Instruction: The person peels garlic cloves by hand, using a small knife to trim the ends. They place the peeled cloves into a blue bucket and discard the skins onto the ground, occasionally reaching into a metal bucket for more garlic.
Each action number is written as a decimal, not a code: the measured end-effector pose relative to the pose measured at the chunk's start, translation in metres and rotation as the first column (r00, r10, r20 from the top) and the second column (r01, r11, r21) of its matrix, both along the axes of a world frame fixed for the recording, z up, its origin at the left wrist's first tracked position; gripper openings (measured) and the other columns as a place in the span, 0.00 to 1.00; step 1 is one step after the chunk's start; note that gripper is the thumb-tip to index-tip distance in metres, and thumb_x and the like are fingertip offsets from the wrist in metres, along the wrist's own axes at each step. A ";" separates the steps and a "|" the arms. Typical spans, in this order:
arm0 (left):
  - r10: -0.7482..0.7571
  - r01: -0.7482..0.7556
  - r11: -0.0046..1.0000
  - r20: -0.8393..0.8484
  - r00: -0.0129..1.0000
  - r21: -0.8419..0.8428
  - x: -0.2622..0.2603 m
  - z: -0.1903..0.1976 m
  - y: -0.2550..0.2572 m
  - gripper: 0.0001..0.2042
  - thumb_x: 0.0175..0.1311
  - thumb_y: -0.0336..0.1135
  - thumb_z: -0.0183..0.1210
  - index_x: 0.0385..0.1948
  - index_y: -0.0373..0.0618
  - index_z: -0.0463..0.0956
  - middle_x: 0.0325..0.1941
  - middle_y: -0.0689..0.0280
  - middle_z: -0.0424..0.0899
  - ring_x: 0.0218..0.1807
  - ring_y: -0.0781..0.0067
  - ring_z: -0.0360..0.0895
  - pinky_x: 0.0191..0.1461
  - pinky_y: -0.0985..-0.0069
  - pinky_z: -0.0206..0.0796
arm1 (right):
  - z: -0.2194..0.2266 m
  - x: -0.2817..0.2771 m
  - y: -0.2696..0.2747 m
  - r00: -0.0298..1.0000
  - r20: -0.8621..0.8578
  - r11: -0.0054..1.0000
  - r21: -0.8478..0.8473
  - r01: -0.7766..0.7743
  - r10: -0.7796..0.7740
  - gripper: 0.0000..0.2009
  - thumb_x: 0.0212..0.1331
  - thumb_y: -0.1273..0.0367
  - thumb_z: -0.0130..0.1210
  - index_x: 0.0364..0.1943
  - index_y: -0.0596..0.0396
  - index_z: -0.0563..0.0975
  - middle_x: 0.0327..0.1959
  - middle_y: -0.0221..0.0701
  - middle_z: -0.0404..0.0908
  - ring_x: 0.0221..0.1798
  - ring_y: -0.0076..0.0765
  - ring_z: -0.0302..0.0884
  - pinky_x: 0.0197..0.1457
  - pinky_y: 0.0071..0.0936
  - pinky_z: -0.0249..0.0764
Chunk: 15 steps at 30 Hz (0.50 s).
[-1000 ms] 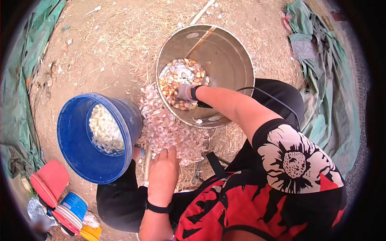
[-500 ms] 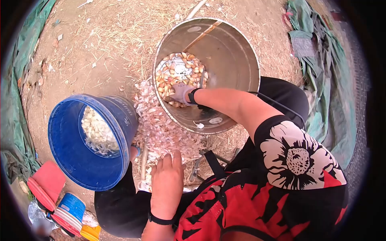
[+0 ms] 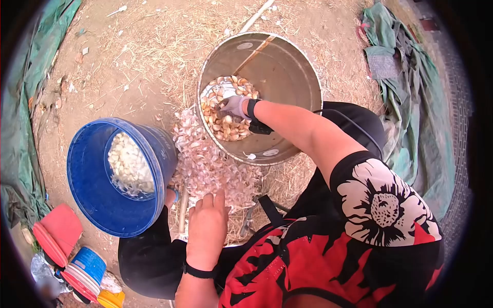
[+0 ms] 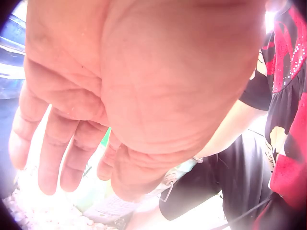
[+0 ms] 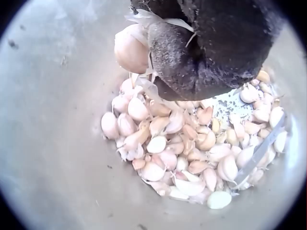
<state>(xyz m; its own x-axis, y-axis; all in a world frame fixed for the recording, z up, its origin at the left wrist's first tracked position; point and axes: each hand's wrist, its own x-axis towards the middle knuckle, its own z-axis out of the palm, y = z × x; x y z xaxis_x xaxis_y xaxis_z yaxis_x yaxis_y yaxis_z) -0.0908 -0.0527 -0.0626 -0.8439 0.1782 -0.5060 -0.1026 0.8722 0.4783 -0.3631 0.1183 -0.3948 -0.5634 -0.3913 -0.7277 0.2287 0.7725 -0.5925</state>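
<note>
My right hand (image 3: 237,107), in a dirty grey glove, is inside a deep metal pot (image 3: 287,77). Its curled fingers pinch a garlic clove (image 5: 132,49) with loose bits of papery skin around it. Beneath lie many unpeeled garlic cloves (image 5: 168,158), heaped on the pot's bottom. A flat grey blade-like strip (image 5: 259,155) rests on them. My bare left hand (image 3: 207,226) hangs palm down near my knee, its fingers loosely extended and holding nothing. In the left wrist view its palm (image 4: 148,86) fills much of the picture.
A blue bucket (image 3: 84,197) tilts at the left, with peeled garlic (image 3: 129,161) in it. Pink-white garlic skins (image 3: 210,167) cover the straw-strewn ground between bucket and pot. Stacked plastic tubs (image 3: 61,231) stand at lower left. Green tarps (image 3: 423,118) lie along both sides.
My right hand has come up slightly from the heaped cloves, where its fingers were reaching half a second ago. The left hand stays nearly in place. The head view has shifted a little.
</note>
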 end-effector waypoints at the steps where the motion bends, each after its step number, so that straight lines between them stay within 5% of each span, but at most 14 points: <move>1: 0.003 -0.003 1.000 -0.015 1.000 -0.002 0.001 0.000 0.000 0.21 0.60 0.31 0.60 0.55 0.39 0.71 0.42 0.53 0.79 0.46 0.51 0.78 0.50 0.58 0.71 | 0.030 -0.005 -0.006 0.985 0.149 0.990 -0.090 0.105 -0.091 0.21 0.55 0.53 0.65 0.47 0.52 0.82 0.32 0.32 0.81 0.34 0.35 0.75 0.40 0.38 0.73; 7: -0.015 0.014 1.000 -0.092 0.996 -0.010 0.007 -0.003 0.002 0.19 0.60 0.32 0.60 0.53 0.38 0.73 0.41 0.52 0.80 0.44 0.48 0.79 0.48 0.58 0.72 | 0.144 -0.015 0.001 0.986 0.042 0.987 -0.016 0.162 -0.161 0.23 0.54 0.46 0.64 0.37 0.51 0.79 0.25 0.28 0.76 0.25 0.30 0.71 0.25 0.33 0.66; 9: -0.009 0.008 1.000 -0.084 0.996 -0.019 0.010 -0.009 0.003 0.17 0.60 0.31 0.59 0.51 0.38 0.74 0.39 0.50 0.80 0.41 0.45 0.80 0.46 0.56 0.73 | 0.158 -0.016 0.005 0.973 0.050 0.970 -0.075 0.231 -0.227 0.24 0.55 0.44 0.61 0.35 0.51 0.78 0.22 0.28 0.74 0.22 0.30 0.70 0.22 0.30 0.64; 10: -0.011 0.008 1.000 -0.095 0.995 -0.022 0.011 -0.011 0.004 0.17 0.60 0.31 0.59 0.51 0.38 0.74 0.39 0.50 0.80 0.41 0.45 0.80 0.46 0.56 0.73 | 0.129 -0.023 0.008 0.954 0.069 0.949 -0.101 0.297 -0.291 0.25 0.55 0.43 0.59 0.37 0.51 0.80 0.25 0.28 0.76 0.22 0.30 0.72 0.22 0.28 0.65; 15: 0.011 -0.011 1.000 -0.065 0.998 -0.001 0.016 -0.018 0.005 0.16 0.59 0.30 0.58 0.49 0.39 0.74 0.38 0.48 0.80 0.40 0.42 0.80 0.43 0.53 0.74 | 0.185 -0.012 0.014 0.911 -0.030 0.909 -0.076 0.409 -0.412 0.28 0.54 0.41 0.60 0.43 0.50 0.82 0.31 0.28 0.80 0.23 0.28 0.72 0.24 0.29 0.67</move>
